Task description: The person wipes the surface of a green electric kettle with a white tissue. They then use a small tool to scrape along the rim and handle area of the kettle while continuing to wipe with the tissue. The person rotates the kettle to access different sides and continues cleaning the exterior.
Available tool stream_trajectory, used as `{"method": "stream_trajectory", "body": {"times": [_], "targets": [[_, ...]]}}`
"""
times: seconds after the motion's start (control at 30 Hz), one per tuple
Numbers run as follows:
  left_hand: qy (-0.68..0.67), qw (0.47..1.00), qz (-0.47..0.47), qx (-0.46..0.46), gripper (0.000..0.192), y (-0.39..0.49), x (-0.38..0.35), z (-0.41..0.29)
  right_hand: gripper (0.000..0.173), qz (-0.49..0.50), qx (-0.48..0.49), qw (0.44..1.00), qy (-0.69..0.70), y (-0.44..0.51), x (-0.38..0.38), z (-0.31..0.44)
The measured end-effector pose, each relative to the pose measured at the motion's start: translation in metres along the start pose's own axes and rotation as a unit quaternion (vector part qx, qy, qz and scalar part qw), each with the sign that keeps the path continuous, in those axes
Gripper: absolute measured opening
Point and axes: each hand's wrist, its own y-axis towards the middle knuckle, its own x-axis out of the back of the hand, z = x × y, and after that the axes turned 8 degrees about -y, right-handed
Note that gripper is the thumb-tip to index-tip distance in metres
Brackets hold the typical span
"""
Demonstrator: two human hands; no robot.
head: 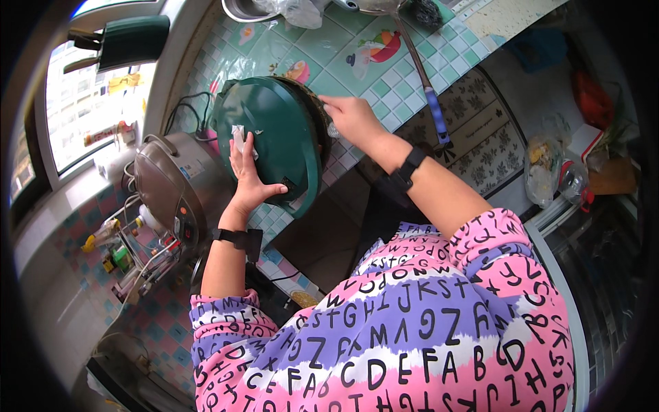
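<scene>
A round dark green appliance, its kind not certain, stands tilted on the tiled counter. My left hand lies spread against its glossy green face, with a crumpled white tissue under or beside the fingertips. My right hand is at the far rim, by a darker patterned edge, with the fingers bent inward. A bit of crinkled silvery material shows just below those fingers. What the right fingers grip is hidden.
A brown and silver rice cooker stands close on the left, with cables behind. A strainer with a blue handle overhangs the counter's right edge. A metal bowl and plastic bag lie at the back. A knife block stands by the window.
</scene>
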Motion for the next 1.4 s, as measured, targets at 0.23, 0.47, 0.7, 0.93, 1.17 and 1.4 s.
{"method": "stream_trajectory", "body": {"times": [0.23, 0.47, 0.7, 0.93, 1.17, 1.4], "targets": [[-0.001, 1.0, 0.002, 0.009, 0.146, -0.001, 0.0, -0.002, 0.031, 0.082, -0.058, 0.995, 0.025, -0.011, 0.012, -0.013], [0.009, 1.0, 0.012, 0.01, 0.146, 0.0, 0.002, -0.003, 0.03, 0.05, 0.006, 0.999, 0.01, 0.034, 0.0, -0.008], [-0.006, 1.0, 0.0, 0.012, 0.147, -0.001, 0.001, -0.007, 0.031, 0.086, 0.044, 0.994, -0.054, 0.044, 0.009, -0.008], [-0.019, 1.0, 0.003, 0.017, 0.145, -0.001, 0.002, -0.009, 0.03, -0.069, -0.03, 0.997, 0.015, 0.078, 0.003, -0.002], [-0.026, 0.999, 0.0, 0.022, 0.144, -0.002, 0.002, -0.01, 0.038, 0.026, -0.078, 0.996, -0.031, 0.019, 0.027, 0.012], [-0.031, 0.999, 0.001, 0.036, 0.144, -0.002, 0.002, -0.01, 0.044, 0.0, -0.068, 0.996, -0.06, 0.052, -0.008, 0.004]]}}
